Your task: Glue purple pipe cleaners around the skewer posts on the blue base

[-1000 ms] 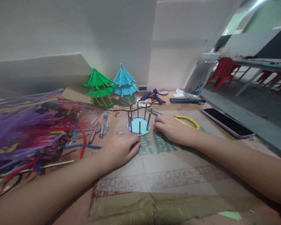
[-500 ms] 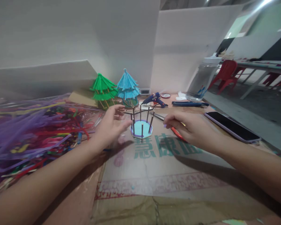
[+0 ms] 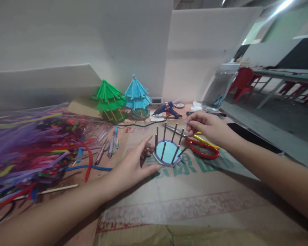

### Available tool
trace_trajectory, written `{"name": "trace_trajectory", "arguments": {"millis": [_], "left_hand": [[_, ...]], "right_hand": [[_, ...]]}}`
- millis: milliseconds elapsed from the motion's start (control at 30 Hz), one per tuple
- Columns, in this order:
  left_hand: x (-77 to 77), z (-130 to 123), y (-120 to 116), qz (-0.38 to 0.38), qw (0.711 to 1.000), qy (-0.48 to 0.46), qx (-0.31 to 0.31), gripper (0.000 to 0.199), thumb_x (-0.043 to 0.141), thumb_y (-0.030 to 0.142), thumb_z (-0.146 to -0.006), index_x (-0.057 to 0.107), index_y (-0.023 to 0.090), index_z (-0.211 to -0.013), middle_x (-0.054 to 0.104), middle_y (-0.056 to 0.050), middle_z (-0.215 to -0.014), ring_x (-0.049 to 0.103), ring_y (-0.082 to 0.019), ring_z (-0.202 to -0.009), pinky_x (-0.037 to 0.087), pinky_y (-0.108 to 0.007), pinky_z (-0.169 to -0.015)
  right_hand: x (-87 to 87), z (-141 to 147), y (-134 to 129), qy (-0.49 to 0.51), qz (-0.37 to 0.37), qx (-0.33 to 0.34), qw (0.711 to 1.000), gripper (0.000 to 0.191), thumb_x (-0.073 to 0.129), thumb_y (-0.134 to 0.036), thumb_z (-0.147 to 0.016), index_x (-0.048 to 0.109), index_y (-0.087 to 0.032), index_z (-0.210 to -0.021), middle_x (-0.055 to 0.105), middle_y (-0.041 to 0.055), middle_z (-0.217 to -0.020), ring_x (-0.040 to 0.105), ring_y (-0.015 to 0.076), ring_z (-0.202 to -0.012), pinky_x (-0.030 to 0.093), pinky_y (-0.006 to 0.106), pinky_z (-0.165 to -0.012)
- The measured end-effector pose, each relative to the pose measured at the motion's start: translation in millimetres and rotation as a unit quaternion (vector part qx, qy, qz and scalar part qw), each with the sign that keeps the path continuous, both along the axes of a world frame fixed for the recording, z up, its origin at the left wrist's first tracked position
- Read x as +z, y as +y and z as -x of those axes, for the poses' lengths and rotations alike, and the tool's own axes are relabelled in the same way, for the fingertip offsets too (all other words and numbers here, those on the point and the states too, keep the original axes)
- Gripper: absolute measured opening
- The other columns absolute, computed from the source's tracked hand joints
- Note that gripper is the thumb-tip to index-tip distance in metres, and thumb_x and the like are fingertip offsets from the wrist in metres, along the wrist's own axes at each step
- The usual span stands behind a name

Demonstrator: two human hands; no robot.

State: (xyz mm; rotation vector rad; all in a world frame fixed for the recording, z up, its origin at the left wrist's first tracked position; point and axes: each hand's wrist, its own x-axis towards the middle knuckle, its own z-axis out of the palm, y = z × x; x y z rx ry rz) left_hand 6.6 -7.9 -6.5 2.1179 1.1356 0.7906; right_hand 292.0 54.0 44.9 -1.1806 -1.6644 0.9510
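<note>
A pale blue, many-sided base [image 3: 168, 152] with a purple rim lies on the cardboard. Several thin brown sticks stand up around its edge, and one on the right leans outward. My left hand [image 3: 133, 164] is at the base's left side, thumb and fingers apart; whether it touches the rim I cannot tell. Beyond the base to the right, my right hand [image 3: 207, 128] is closed in a pinch, with a small purple piece [image 3: 187, 122] showing at its fingertips. Under that hand lie red-handled scissors [image 3: 204, 155] and a tool with yellow handles [image 3: 206, 140].
Green [image 3: 109, 99] and blue [image 3: 136, 97] fuzzy-roofed pavilion models stand at the back, beside a glue gun [image 3: 168, 110]. Tangled pipe cleaners [image 3: 41, 147] and pens [image 3: 112, 143] lie left. A water bottle [image 3: 220, 89] and phone [image 3: 254, 138] are on the right.
The base with its sticks has shifted right and nearer, and its right stick now leans outward. My left hand has come nearer beside it. My right hand has risen off the scissors, uncovering their handles.
</note>
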Motion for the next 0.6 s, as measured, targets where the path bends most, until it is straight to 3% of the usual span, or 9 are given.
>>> {"name": "trace_trajectory", "arguments": {"millis": [100, 200, 333, 433, 533, 600], "left_hand": [[-3.8, 0, -2, -0.019, 1.0, 0.02, 0.01, 0.076, 0.07, 0.041, -0.086, 0.036, 0.02, -0.151, 0.061, -0.014, -0.133, 0.061, -0.027, -0.121, 0.05, -0.049, -0.106], [-6.8, 4, 2, -0.031, 0.999, 0.034, 0.022, 0.066, 0.066, 0.047, -0.089, 0.043, 0.02, -0.144, 0.057, -0.015, -0.14, 0.06, -0.03, -0.126, 0.049, -0.051, -0.108], [-5.5, 8, 7, -0.042, 0.998, 0.038, 0.037, 0.072, 0.066, 0.053, -0.088, 0.038, 0.022, -0.147, 0.047, -0.016, -0.153, 0.054, -0.033, -0.135, 0.047, -0.053, -0.112], [-2.4, 5, 13, -0.03, 0.999, 0.03, 0.02, 0.088, 0.07, 0.055, -0.084, 0.029, 0.023, -0.154, 0.04, -0.018, -0.159, 0.046, -0.037, -0.143, 0.041, -0.056, -0.116], [-1.8, -3, 20, -0.003, 1.0, 0.011, -0.009, 0.099, 0.074, 0.056, -0.08, 0.021, 0.023, -0.158, 0.034, -0.018, -0.163, 0.038, -0.037, -0.148, 0.035, -0.056, -0.121], [-4.0, -8, 24, 0.008, 1.0, 0.0, -0.018, 0.107, 0.076, 0.057, -0.077, 0.017, 0.024, -0.16, 0.033, -0.018, -0.164, 0.035, -0.037, -0.15, 0.031, -0.056, -0.123]], "right_hand": [[11.6, -7, -9, -0.003, -0.07, 0.017, 0.997, 0.016, 0.062, -0.031, -0.092, 0.05, -0.023, -0.086, 0.062, -0.0028, -0.068, 0.061, 0.0125, -0.059, 0.053, 0.029, -0.059], [27.8, -11, -28, -0.046, -0.148, 0.026, 0.988, 0.009, 0.054, -0.022, -0.096, 0.049, -0.024, -0.089, 0.059, -0.0024, -0.072, 0.061, 0.0141, -0.067, 0.052, 0.032, -0.068], [37.3, -17, -46, -0.057, -0.14, 0.027, 0.988, 0.013, 0.053, -0.016, -0.089, 0.046, -0.025, -0.083, 0.046, -0.0048, -0.067, 0.047, 0.012, -0.057, 0.043, 0.028, -0.055], [27.3, -21, -49, -0.103, -0.106, 0.014, 0.989, 0.009, 0.061, -0.026, -0.087, 0.053, -0.024, -0.083, 0.046, -0.0042, -0.067, 0.042, 0.0115, -0.055, 0.035, 0.027, -0.049], [8.3, -23, -51, -0.172, -0.093, -0.003, 0.981, 0.019, 0.065, -0.04, -0.087, 0.065, -0.021, -0.086, 0.058, 0.0007, -0.074, 0.047, 0.0124, -0.059, 0.036, 0.027, -0.052], [-4.3, -21, -53, -0.197, -0.075, 0.025, 0.977, 0.025, 0.064, -0.044, -0.087, 0.071, -0.02, -0.092, 0.062, 0.0018, -0.076, 0.048, 0.0123, -0.059, 0.037, 0.027, -0.053]]}}
